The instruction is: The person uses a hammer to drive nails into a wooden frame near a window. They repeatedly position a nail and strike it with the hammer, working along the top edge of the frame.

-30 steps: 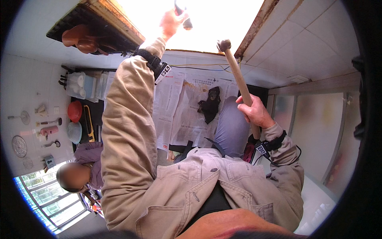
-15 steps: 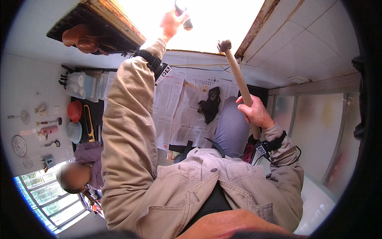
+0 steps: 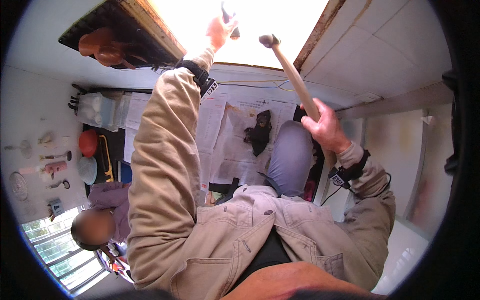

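Note:
Stretched up into the glare of a bright opening, my left hand (image 3: 219,33) is closed around a slim dark-handled tool (image 3: 235,32). Overexposure hides the tool's exact kind. My right hand (image 3: 325,129) grips the pale wooden handle of a hammer (image 3: 294,76). Its dark metal head is raised at the lower part of the opening, to the right of the slim tool and apart from it. Worn, rust-brown edging (image 3: 314,40) borders the opening on the right.
Below the opening run thin yellow wires (image 3: 255,81). Newspaper sheets (image 3: 227,165) lie beneath, with a crumpled black piece (image 3: 260,132) on them. At left are a red bowl (image 3: 88,143), a yellow-framed hacksaw (image 3: 106,157) and a person in a purple top (image 3: 117,202). Reddish-brown objects (image 3: 100,47) sit upper left.
The hammer head has swung left, closer to my left hand. My right hand has risen slightly and shifted right. My left hand keeps its hold on the slim tool.

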The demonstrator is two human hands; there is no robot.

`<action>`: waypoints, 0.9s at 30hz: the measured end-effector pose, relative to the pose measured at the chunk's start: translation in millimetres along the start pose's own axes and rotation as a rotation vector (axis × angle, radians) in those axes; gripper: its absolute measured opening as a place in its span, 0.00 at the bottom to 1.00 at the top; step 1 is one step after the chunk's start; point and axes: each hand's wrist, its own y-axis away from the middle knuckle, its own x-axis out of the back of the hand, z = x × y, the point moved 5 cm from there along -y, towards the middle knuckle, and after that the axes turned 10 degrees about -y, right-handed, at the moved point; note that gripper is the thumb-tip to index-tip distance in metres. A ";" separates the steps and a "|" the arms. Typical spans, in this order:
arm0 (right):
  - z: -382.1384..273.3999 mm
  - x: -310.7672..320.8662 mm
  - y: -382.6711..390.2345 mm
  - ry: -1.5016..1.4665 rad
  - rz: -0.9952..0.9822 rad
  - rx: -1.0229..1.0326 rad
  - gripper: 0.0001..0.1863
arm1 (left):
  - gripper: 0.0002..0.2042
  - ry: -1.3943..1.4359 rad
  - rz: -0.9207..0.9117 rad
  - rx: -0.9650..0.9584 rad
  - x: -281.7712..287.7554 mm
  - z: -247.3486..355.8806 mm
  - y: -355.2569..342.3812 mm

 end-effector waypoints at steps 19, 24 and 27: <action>-111.9 7.9 -39.9 0.117 -0.031 0.136 0.39 | 0.16 0.178 -0.125 0.134 -4.5 -6.9 7.0; -124.9 -4.7 -62.8 0.119 -0.046 0.142 0.39 | 0.15 0.200 -0.139 0.120 -11.5 -17.5 3.2; -136.3 -8.7 -68.1 0.249 -0.087 0.205 0.39 | 0.15 0.220 -0.138 0.145 -11.9 -17.0 4.5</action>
